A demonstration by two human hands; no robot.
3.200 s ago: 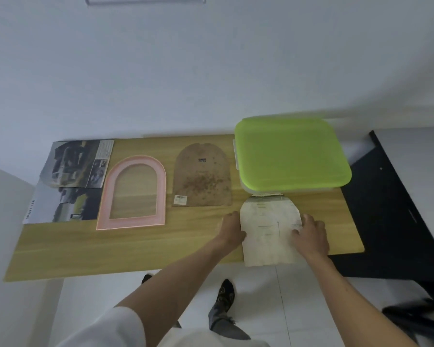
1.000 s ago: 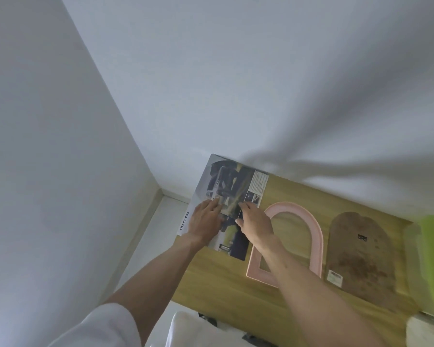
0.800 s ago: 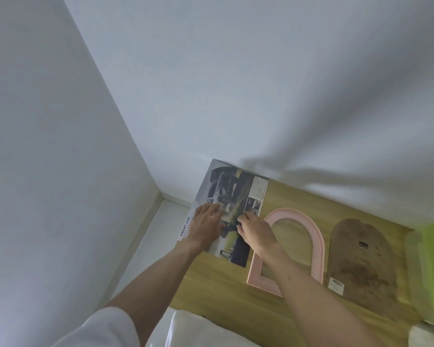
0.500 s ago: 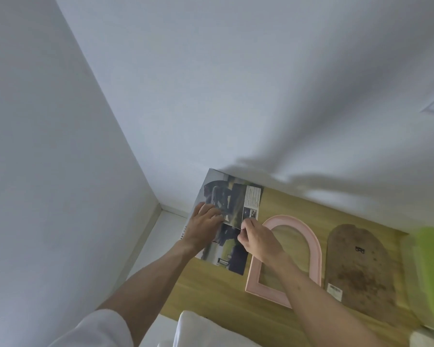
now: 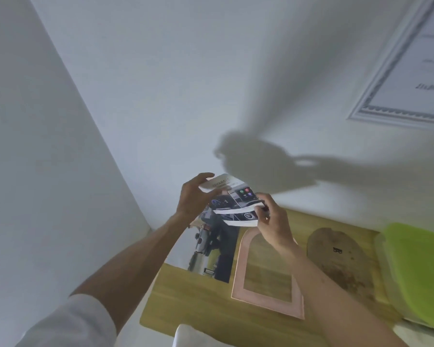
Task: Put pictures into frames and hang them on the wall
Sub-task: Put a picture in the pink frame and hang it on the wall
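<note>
Since a moment ago the glossy pages have left the table: the left hand [image 5: 194, 196] is now lifting and curling the top sheets [image 5: 232, 199] of the magazine [image 5: 212, 249], fingers pinching their upper edge, while the right hand [image 5: 272, 219] is gripping their right edge; the rest is lying at the table's [image 5: 186, 296] far-left corner. This probably means a picture is being picked out or torn free. Just beside it, the pink arched frame [image 5: 267, 304] is lying flat, smooth and empty. Further right, the rough brown arched backing board [image 5: 341, 259] is waiting, then the green-lidded plastic box [image 5: 421, 271] at the right edge.
</note>
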